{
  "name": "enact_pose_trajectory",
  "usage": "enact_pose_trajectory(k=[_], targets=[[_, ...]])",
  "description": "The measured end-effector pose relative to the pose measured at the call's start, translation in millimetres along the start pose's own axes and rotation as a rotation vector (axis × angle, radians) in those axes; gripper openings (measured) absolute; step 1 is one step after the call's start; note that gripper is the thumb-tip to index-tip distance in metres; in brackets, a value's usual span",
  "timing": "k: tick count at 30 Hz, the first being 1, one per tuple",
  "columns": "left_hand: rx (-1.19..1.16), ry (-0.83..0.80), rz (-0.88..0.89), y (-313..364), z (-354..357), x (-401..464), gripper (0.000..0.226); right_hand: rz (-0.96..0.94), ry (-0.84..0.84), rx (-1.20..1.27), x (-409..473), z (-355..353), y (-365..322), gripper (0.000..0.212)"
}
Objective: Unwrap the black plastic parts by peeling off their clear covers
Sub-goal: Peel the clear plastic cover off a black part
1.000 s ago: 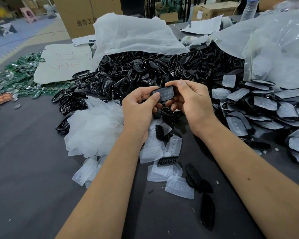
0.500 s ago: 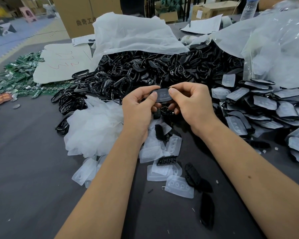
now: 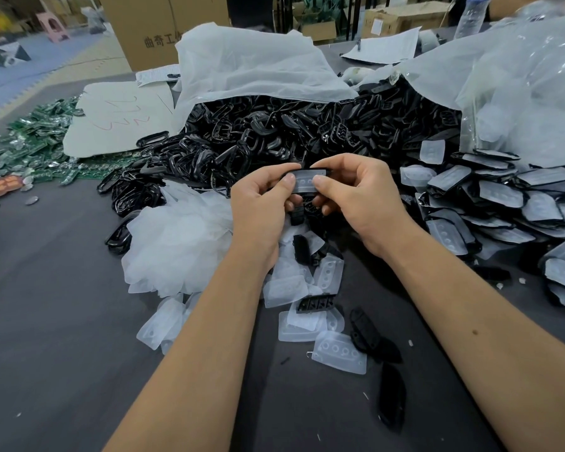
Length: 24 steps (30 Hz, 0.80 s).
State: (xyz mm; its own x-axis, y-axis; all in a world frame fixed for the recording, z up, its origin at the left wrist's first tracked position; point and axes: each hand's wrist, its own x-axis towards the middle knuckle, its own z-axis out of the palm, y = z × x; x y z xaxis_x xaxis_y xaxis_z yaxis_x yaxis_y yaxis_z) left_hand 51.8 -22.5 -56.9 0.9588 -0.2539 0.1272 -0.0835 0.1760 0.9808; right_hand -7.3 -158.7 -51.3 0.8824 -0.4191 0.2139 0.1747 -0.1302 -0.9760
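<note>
Above the grey table point(image 3: 46, 321) both hands hold one small black plastic part with a clear cover point(image 3: 305, 181) on its upper face. My left hand point(image 3: 261, 207) pinches its left end, thumb on the cover. My right hand point(image 3: 359, 197) pinches the right end, thumb on the cover too. A stack of covered black parts point(image 3: 503, 203) lies at the right. Peeled clear covers point(image 3: 307, 308) and several bare black parts point(image 3: 366, 331) lie below my hands.
A big heap of black plastic frames point(image 3: 274, 135) spills from a white bag point(image 3: 248, 66) behind my hands. Crumpled white film point(image 3: 177, 243) lies left of my left wrist. Green circuit boards point(image 3: 36, 141) cover the far left. A clear plastic bag point(image 3: 519, 86) sits at the right.
Both thumbs have slid toward the middle of the cover, and the part has tilted so more of its pale cover faces me. The arms stay where they were.
</note>
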Motion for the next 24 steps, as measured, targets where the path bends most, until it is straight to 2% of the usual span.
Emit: enact_pose_trajectory(k=[4,8,12,18,24], targets=[[0.009,-0.010,0.009,0.4,0.3,0.1,0.023,-0.013,0.027,-0.017,0.2,-0.5,1.2,0.013],[0.033,-0.030,0.050,0.1,-0.3,-1.9,0.013,-0.017,0.026,-0.017,1.0,-2.0,1.9,0.013],[0.083,-0.026,0.089,-1.0,-0.8,-1.9,0.018,-0.010,0.010,-0.017,1.4,-2.2,2.6,0.013],[0.039,-0.004,0.060,-1.1,-0.5,-1.2,0.010,-0.033,0.008,-0.032,1.6,-2.6,3.1,0.014],[0.078,-0.010,0.104,-0.9,0.9,-3.8,0.014,-0.022,0.015,-0.001,1.5,-1.1,1.7,0.013]])
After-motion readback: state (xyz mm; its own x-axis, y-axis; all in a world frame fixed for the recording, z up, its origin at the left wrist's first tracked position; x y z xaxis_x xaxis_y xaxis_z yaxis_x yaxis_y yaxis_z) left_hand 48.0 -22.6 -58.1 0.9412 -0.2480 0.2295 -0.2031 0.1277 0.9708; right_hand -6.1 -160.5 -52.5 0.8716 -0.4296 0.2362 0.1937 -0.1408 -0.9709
